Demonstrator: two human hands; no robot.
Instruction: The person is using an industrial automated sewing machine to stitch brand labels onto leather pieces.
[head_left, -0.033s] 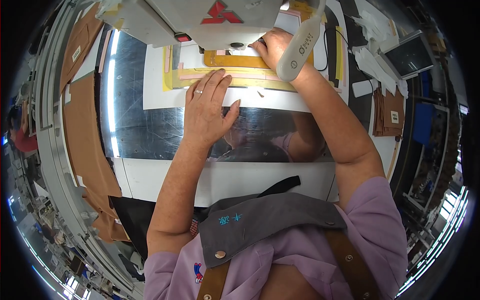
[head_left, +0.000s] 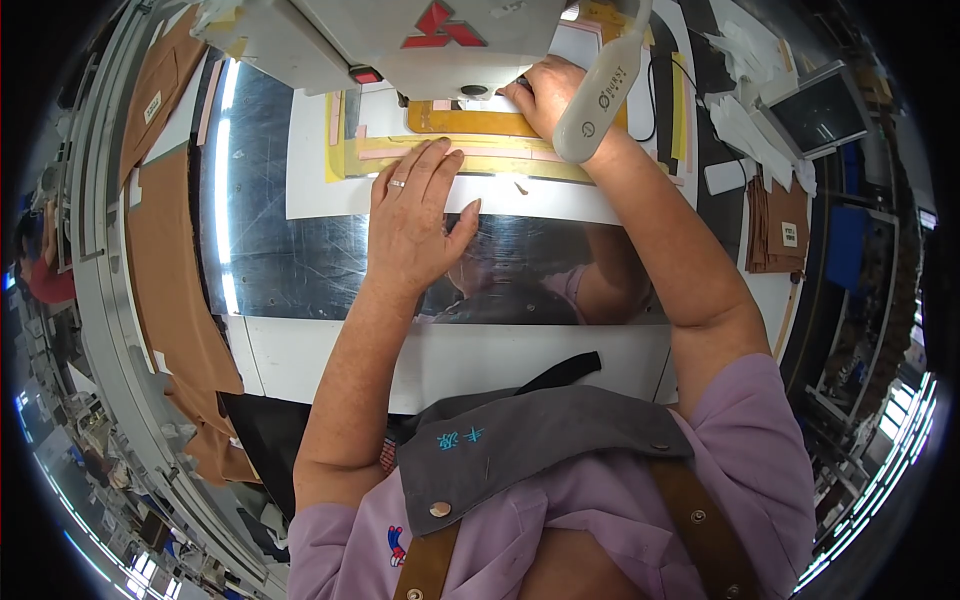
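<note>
"Where does the taped template [head_left: 500,150] lie?"

"In the upper middle of the frame, on a white sheet [head_left: 330,200], which lies over the shiny metal plate [head_left: 290,265] on the table [head_left: 540,360]. The machine head [head_left: 480,70] hangs above and hides a part of it."

"And the hands?"

"The left hand [head_left: 415,215] is extended, with its fingers a little apart and its thumb out to the side. The fingertips rest on the yellow border; it grips nothing. The right hand [head_left: 550,95] is bent near the orange-brown bracket [head_left: 475,122], partly behind the white lamp [head_left: 595,115]. Its fingertips are hard to see, so I cannot tell if it has hold of something."

"Is the template heavy, in your opinion?"

"I would guess light and thin, rather stiff from the tape and the pink strips [head_left: 545,154]. On that smooth sheet it could slide easily. I would hold it by the near border, flat, with two hands, so that it does not bend."

"Do you see any container?"

"Not surely. The blue object [head_left: 846,245] at the right may be a bin, but its inside is not visible to me. The brown pieces [head_left: 772,235] beside it lie in a stack."
</note>
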